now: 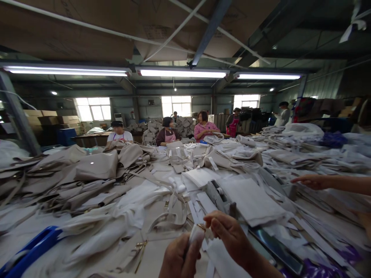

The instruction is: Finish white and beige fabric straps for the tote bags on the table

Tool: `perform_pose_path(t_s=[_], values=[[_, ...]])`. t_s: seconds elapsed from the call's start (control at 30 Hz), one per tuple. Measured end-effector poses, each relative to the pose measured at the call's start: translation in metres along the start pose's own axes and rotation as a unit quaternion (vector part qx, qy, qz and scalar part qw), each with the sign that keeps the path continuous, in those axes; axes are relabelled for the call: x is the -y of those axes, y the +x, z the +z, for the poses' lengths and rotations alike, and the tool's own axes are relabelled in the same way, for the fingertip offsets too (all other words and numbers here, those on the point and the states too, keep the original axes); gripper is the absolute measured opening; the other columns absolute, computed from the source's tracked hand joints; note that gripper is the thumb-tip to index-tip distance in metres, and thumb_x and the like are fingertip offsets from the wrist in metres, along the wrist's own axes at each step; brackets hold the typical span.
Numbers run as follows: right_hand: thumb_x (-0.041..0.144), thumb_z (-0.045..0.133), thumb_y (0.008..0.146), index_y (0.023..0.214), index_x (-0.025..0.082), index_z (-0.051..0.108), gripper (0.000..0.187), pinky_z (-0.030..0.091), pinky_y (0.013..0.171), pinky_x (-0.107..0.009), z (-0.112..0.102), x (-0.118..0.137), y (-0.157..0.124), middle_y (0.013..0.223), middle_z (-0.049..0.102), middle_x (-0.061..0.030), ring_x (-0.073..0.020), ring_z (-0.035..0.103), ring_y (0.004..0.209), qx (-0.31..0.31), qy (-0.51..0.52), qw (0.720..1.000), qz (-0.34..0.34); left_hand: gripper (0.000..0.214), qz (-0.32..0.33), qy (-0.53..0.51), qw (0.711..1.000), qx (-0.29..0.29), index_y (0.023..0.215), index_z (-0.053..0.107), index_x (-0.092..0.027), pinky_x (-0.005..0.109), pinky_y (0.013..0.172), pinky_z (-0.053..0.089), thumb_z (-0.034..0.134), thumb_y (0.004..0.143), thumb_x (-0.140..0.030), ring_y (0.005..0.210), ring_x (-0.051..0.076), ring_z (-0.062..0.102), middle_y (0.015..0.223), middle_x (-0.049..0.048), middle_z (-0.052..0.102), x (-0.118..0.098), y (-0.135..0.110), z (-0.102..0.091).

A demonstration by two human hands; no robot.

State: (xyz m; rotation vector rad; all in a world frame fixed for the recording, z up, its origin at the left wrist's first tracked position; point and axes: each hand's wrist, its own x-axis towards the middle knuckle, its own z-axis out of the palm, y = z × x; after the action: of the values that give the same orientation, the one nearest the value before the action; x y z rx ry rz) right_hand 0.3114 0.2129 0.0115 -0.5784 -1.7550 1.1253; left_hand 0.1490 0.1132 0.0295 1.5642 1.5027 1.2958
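Observation:
Near the bottom middle, my left hand [180,255] is closed around a small white wrapped piece [196,235] with a gold-coloured metal ring [201,226] at its top end. Just right of it, my right hand [227,236] is in a pinch, its fingertips close to the ring; what lies between them is too small to make out. A beige bag strap [173,211] curves across the pile behind my hands. Left of my left hand, a strap with a gold-coloured buckle [140,244] lies on beige material.
A grey tape dispenser [218,196] stands beyond my right hand, beside white sheets [252,199]. A blue tape dispenser [30,251] lies front left. Beige bags [97,166] heap up at left. Another person's hand [311,180] reaches in from the right; several people work across the table.

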Motion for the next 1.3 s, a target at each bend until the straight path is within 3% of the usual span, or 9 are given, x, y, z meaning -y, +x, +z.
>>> perform_pose_path(t_s=[0.13, 0.3, 0.47, 0.63, 0.77, 0.93, 1.07, 1.17, 1.3], values=[[0.029, 0.057, 0.096, 0.111, 0.022, 0.068, 0.021, 0.051, 0.075, -0.03, 0.0, 0.013, -0.007, 0.092, 0.066, -0.0055, -0.0177, 0.062, 0.08, 0.017, -0.077, 0.994, -0.069, 0.045, -0.012, -0.037, 0.999, 0.002, 0.08, 0.06, -0.018, 0.024, 0.055, 0.042, 0.045, 0.095, -0.058, 0.055, 0.013, 0.054, 0.067, 0.0001, 0.058, 0.003, 0.003, 0.003], [0.02, 0.057, 0.094, 0.122, 0.022, 0.063, 0.028, 0.053, 0.071, -0.029, 0.018, 0.014, -0.008, 0.095, 0.066, -0.0067, -0.0172, 0.062, 0.077, 0.008, -0.117, 0.984, -0.134, 0.044, 0.004, -0.065, 0.997, 0.027, 0.097, 0.061, -0.016, 0.025, 0.058, 0.045, 0.043, 0.096, -0.057, 0.06, 0.013, 0.055, 0.072, 0.0005, 0.057, 0.007, 0.004, 0.006], [0.015, 0.056, 0.094, 0.131, 0.026, 0.057, 0.038, 0.057, 0.074, -0.028, 0.018, 0.019, -0.002, 0.11, 0.065, -0.0087, -0.0163, 0.064, 0.08, 0.003, -0.14, 0.968, -0.207, 0.045, 0.028, -0.061, 0.998, 0.011, 0.106, 0.06, -0.016, 0.026, 0.057, 0.044, 0.042, 0.096, -0.057, 0.06, 0.014, 0.053, 0.073, 0.0018, 0.057, 0.002, 0.007, 0.005], [0.011, 0.053, 0.093, 0.134, 0.022, 0.055, 0.042, 0.057, 0.084, -0.035, 0.006, 0.027, 0.004, 0.114, 0.062, -0.0124, -0.0227, 0.064, 0.099, 0.001, -0.235, 0.926, -0.296, 0.042, 0.046, -0.062, 0.997, -0.011, 0.104, 0.062, -0.017, 0.026, 0.057, 0.043, 0.046, 0.095, -0.056, 0.061, 0.014, 0.051, 0.069, 0.0005, 0.055, 0.001, 0.012, 0.008], [0.014, 0.054, 0.093, 0.129, 0.02, 0.06, 0.038, 0.057, 0.083, -0.039, -0.006, 0.037, 0.013, 0.117, 0.061, -0.0141, -0.0244, 0.063, 0.097, 0.033, -0.31, 0.897, -0.311, 0.043, 0.04, -0.071, 0.996, -0.025, 0.108, 0.063, -0.017, 0.026, 0.057, 0.043, 0.051, 0.093, -0.056, 0.06, 0.015, 0.052, 0.067, 0.0, 0.056, -0.001, 0.013, 0.011], [0.024, 0.056, 0.095, 0.131, 0.025, 0.06, 0.036, 0.055, 0.091, -0.037, -0.009, 0.039, 0.019, 0.128, 0.059, -0.013, -0.0242, 0.062, 0.108, 0.049, -0.255, 0.932, -0.253, 0.041, 0.056, -0.074, 0.995, -0.039, 0.106, 0.063, -0.017, 0.025, 0.06, 0.045, 0.052, 0.093, -0.054, 0.062, 0.015, 0.053, 0.068, 0.0005, 0.058, -0.019, 0.016, 0.004], [0.036, 0.054, 0.097, 0.131, 0.023, 0.059, 0.037, 0.057, 0.081, -0.033, 0.012, 0.021, 0.004, 0.116, 0.066, -0.0114, -0.0213, 0.066, 0.094, 0.027, -0.043, 0.996, -0.078, 0.037, 0.019, -0.115, 0.993, 0.012, 0.098, 0.062, -0.016, 0.024, 0.067, 0.048, 0.051, 0.095, -0.052, 0.074, 0.015, 0.056, 0.084, 0.0045, 0.063, -0.034, 0.021, -0.01], [0.049, 0.058, 0.092, 0.134, 0.021, 0.057, 0.05, 0.055, 0.088, -0.039, 0.037, 0.003, -0.023, 0.119, 0.068, -0.0125, -0.0262, 0.066, 0.102, 0.094, 0.113, 0.988, 0.05, 0.034, -0.002, -0.12, 0.993, 0.007, 0.089, 0.058, -0.017, 0.023, 0.063, 0.046, 0.053, 0.094, -0.05, 0.068, 0.013, 0.054, 0.078, 0.0018, 0.06, -0.035, 0.024, -0.017], [0.052, 0.076, 0.075, 0.142, 0.024, 0.051, 0.077, 0.047, 0.102, -0.047, 0.063, -0.009, -0.052, 0.139, 0.058, -0.0117, -0.035, 0.055, 0.125, 0.118, 0.079, 0.982, 0.125, 0.035, -0.048, -0.133, 0.99, 0.012, 0.088, 0.053, -0.018, 0.023, 0.056, 0.045, 0.052, 0.094, -0.053, 0.064, 0.012, 0.055, 0.078, 0.0012, 0.059, -0.028, 0.025, -0.015]])
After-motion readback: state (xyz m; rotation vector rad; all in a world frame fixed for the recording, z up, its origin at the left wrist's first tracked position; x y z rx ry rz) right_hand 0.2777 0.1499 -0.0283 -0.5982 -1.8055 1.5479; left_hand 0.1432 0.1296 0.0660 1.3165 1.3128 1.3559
